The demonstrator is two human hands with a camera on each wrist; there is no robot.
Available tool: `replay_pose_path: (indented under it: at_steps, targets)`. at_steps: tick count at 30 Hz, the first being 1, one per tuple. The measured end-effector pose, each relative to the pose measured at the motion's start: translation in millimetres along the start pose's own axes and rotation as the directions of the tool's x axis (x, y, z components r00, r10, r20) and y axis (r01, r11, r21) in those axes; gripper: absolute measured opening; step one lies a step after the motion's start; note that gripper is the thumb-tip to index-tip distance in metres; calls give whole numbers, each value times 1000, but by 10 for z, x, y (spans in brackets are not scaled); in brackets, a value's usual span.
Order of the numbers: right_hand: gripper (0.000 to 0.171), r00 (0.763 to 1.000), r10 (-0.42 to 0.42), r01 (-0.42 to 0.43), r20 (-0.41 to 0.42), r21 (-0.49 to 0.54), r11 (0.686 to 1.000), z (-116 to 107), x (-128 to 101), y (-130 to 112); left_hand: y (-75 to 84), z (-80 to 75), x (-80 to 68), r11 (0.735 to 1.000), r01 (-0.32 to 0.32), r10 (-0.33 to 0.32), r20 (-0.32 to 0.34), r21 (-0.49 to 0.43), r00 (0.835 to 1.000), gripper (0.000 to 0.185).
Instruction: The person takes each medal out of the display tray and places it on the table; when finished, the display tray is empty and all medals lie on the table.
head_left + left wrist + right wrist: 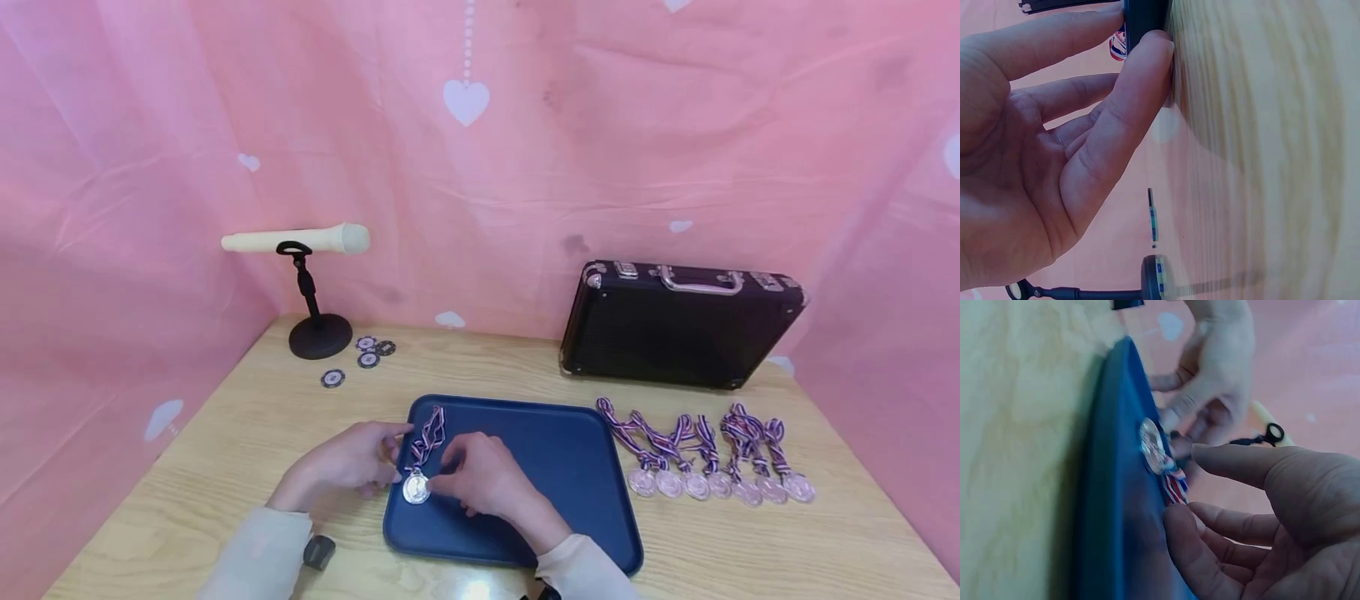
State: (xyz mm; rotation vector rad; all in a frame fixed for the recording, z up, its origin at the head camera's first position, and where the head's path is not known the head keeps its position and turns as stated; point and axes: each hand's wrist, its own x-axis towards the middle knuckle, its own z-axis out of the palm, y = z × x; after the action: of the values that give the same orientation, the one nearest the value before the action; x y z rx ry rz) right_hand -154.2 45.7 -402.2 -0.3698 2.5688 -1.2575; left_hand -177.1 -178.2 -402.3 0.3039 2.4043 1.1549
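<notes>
A silver medal (416,487) lies near the left edge of a dark blue tray (547,467), its striped ribbon (429,437) stretched toward the back. My left hand (348,460) is at the tray's left edge; in the left wrist view, thumb (1147,69) and forefinger touch the tray's side, spread apart. Over the tray, my right hand (491,477) has its thumb tip right beside the medal. The right wrist view has the medal (1151,447) and ribbon beyond a gap between the right thumb and fingers, which are loosely bent.
Several pinkish medals (697,486) with striped ribbons lie in a row right of the tray. A black case (682,329) stands behind them. Back left are a white microphone (288,242) on a black stand (320,335) and several poker chips (368,359). A pink curtain (480,183) surrounds the table.
</notes>
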Motion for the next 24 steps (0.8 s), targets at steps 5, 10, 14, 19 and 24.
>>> replay_pose_path:
  at_steps: [5,10,14,19,24]
  targets:
    - [33,1000,-2,4,23,-98,995,165,50,-84,28,-9,28,999,47,-47,-2,11,999,78]
    - [37,1000,-4,2,-5,-267,964,271,112,-128,24,2,48,998,70,-70,-2,3,998,77]
    - [31,1000,-25,23,-2,-280,960,313,193,51,17,28,58,998,60,-60,6,-6,998,76]
    - [14,995,-67,74,70,-106,992,195,212,277,26,31,36,999,49,-49,10,-14,999,76]
    - [7,989,-66,53,129,103,993,-109,34,209,23,19,16,999,40,-40,4,-16,999,76]
